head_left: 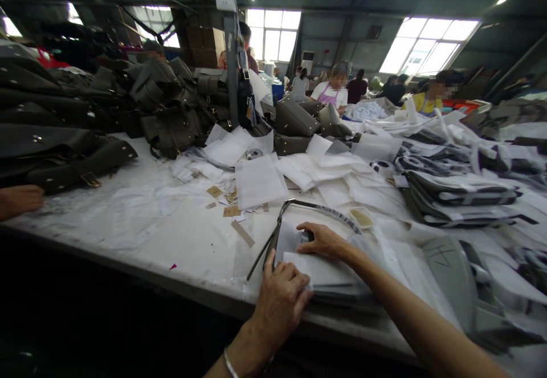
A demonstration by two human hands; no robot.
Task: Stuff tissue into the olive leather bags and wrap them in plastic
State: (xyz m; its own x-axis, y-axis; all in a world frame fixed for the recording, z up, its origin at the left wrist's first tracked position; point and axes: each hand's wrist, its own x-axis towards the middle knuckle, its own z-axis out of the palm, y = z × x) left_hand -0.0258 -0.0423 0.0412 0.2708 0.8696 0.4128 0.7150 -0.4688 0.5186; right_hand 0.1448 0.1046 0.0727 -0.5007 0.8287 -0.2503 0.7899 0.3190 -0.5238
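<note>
In front of me on the table lies a flat grey handbag point(290, 235) with white paper sheets point(329, 269) over it. Its dark strap point(329, 211) arches along the far side, and a loose strap end hangs off to the left. My left hand point(282, 289) grips the bag's near left corner, fingers curled and one finger pointing up along the edge. Lying over the top of the bag, my right hand point(322, 241) has its thumb and fingers closed round a small dark thing that I cannot make out.
Piled dark bags point(55, 144) stand at left, near another person's hand point(19, 201). White sheets point(260, 181) and brown tags point(232, 211) lie beyond the bag. Stacked wrapped bags point(465, 190) and a grey piece point(448, 275) are at right. People work behind a post point(231, 64).
</note>
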